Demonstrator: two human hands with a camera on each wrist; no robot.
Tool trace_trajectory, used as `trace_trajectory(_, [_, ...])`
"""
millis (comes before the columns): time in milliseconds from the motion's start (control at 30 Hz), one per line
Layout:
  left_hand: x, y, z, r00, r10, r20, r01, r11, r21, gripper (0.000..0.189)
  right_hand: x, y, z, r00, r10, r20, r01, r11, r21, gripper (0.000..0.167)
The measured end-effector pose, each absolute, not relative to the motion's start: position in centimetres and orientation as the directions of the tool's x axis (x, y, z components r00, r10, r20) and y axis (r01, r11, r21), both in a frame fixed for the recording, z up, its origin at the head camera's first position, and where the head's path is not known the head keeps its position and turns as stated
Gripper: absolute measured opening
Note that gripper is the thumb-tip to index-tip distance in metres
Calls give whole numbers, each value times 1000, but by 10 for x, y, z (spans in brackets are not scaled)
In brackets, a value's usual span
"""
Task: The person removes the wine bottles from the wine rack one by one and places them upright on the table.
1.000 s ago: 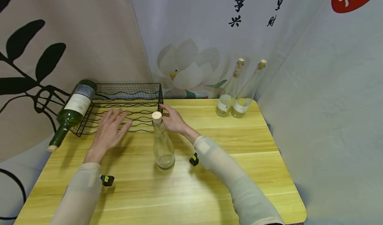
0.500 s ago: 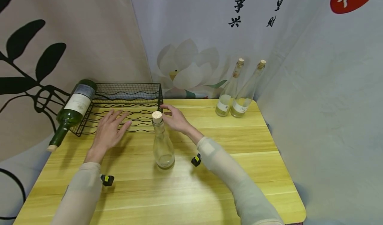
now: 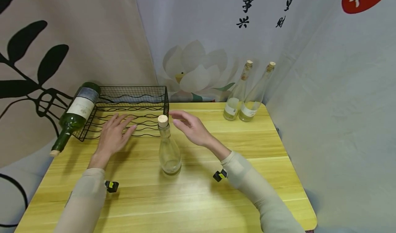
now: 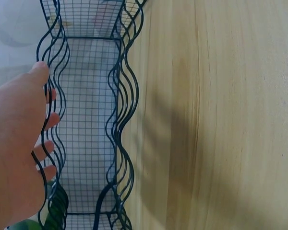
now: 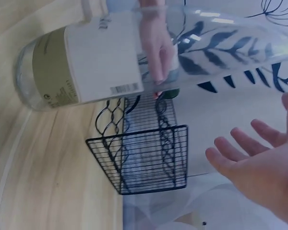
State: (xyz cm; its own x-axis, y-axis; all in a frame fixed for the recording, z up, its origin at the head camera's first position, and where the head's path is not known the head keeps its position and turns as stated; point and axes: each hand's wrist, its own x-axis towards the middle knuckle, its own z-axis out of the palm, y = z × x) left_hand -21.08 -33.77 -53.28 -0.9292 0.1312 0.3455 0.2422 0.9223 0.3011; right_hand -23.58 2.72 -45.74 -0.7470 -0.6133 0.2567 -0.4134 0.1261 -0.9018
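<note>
My left hand [image 3: 112, 136] lies over the front top wires of a black wire bottle rack [image 3: 133, 86], fingers spread and nearly straight. In the left wrist view, its fingertips [image 4: 49, 146] show at the wavy wires. My right hand [image 3: 195, 128] is held in the air, off the rack's right end, its fingers extended with nothing in them. Just left of it stands a corked clear glass bottle [image 3: 169, 152]. The right wrist view shows that bottle's label [image 5: 103, 57], with the fingers apart from it. A green wine bottle [image 3: 81, 107] lies slanted across the rack's left end, cork toward me.
Two more corked clear bottles, a left one [image 3: 234, 104] and a right one [image 3: 252, 105], stand at the table's back right corner. A printed curtain [image 3: 198, 26] hangs behind the wooden table [image 3: 198, 205]. Dark metal leaves [image 3: 26, 40] rise at the left.
My right hand has left the rack's right end and drawn back to the right, its fingers straightening. The left hand, the rack and the bottles stay where they were.
</note>
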Motion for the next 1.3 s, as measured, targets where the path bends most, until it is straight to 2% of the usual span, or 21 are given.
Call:
trace_trajectory(300, [-208,-334,-530,-932,120,343,237,917,322,53,-208,42,-436,-619,-687,381,-462,-74,-884,57])
trace_trajectory(467, [-210,-335,-531,-932,118,344,235,917,322,54,-195,45,-428,-553,-722,416,-537,-74,-840,63])
trace_trajectory(700, [-210,-336,-531,-936,114,333,230,915,333,55,-188,44,-422,-539,-749,386,-604,25,-796,67])
trace_trajectory(1033, [-208,-335,-531,-938,106,329,224,912,344,55,-190,37,-421,-480,-777,407,-615,-33,-788,63])
trace_trajectory(1300, [-211,-338,-535,-935,111,336,230,912,339,55,-192,33,-420,-471,-777,417,-640,-24,-768,53])
